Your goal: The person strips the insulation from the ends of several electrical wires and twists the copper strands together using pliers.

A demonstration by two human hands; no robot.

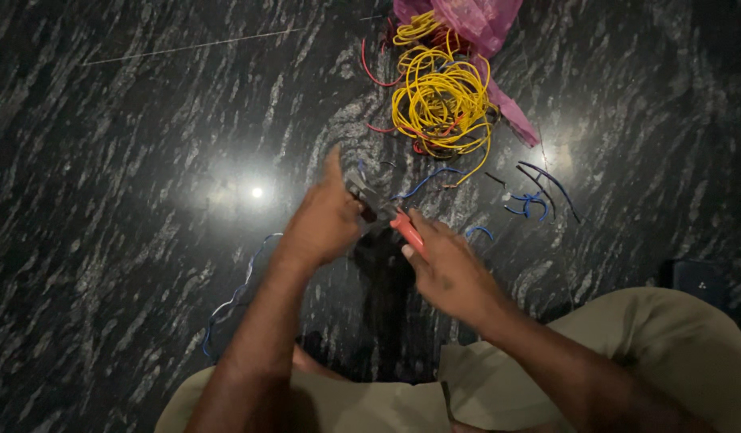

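While seated over dark stone floor [146, 160]: right hand [450, 273] clamped on orange-handled pliers [394, 220], left hand [326, 220] closed beside jaws, blue wire [422, 183] there. Stripping judged underway; steady squeeze called for. Yellow wire coil [442, 100] beyond.

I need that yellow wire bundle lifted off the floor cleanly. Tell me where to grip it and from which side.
Grip the yellow wire coil across its thick lower loops, coming from above on its left side. That side lies on bare floor, while the pink plastic bag covers the top right. The red wire is tangled in it and would probably come along.
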